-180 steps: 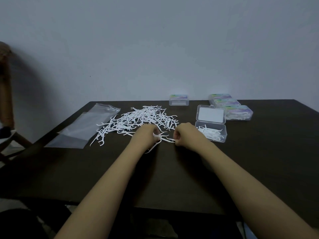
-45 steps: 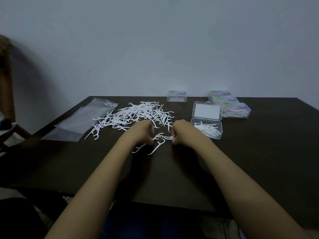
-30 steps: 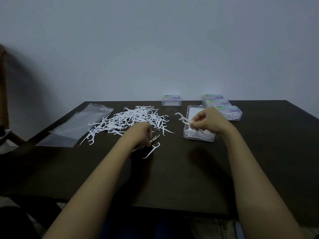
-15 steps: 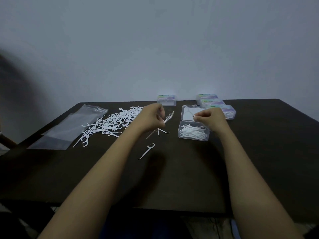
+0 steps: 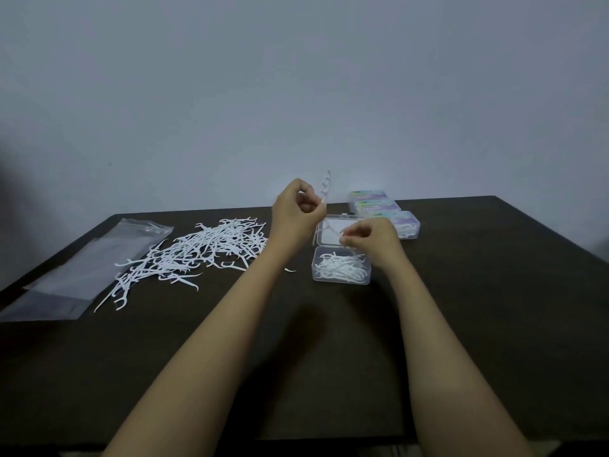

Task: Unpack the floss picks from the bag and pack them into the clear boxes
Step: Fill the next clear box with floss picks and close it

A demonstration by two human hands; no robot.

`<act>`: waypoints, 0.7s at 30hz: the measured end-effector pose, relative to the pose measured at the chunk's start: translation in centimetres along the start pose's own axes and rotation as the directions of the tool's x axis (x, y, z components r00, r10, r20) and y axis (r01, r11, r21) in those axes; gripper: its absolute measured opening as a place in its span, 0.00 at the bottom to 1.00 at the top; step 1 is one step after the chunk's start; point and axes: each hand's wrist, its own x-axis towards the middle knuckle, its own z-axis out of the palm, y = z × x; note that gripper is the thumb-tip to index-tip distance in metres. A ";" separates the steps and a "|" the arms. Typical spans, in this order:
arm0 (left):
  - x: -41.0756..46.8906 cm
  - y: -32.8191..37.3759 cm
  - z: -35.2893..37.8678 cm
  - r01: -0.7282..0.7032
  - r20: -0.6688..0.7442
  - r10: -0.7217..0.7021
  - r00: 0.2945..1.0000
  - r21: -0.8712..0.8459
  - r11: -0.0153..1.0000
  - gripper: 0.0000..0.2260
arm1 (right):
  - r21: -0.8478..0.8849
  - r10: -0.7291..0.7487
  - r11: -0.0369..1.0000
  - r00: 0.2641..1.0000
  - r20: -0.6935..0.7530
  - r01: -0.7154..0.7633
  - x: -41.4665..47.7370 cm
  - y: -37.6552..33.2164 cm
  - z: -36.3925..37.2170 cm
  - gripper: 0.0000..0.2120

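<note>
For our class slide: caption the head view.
Left hand holds floss picks aloft; right hand pinches one over the open clear box.

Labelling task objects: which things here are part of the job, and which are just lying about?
Job: left hand, raised picks, right hand, pinched pick, open clear box, pick pile, bag, closed boxes.
Lying about: only the table.

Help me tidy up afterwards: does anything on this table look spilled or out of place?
Nothing looks damaged. The floss picks lie in a loose, tangled heap on the table beside the flat bag, a few strays trailing toward the near side. It looks like mid-task sorting, not an accident.
</note>
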 end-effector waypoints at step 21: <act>-0.2 -2.6 2.2 -0.292 0.592 -0.020 0.805 0.427 0.856 0.07 | -0.248 0.131 0.963 0.988 0.080 -0.107 0.8 1.6 -2.9 0.10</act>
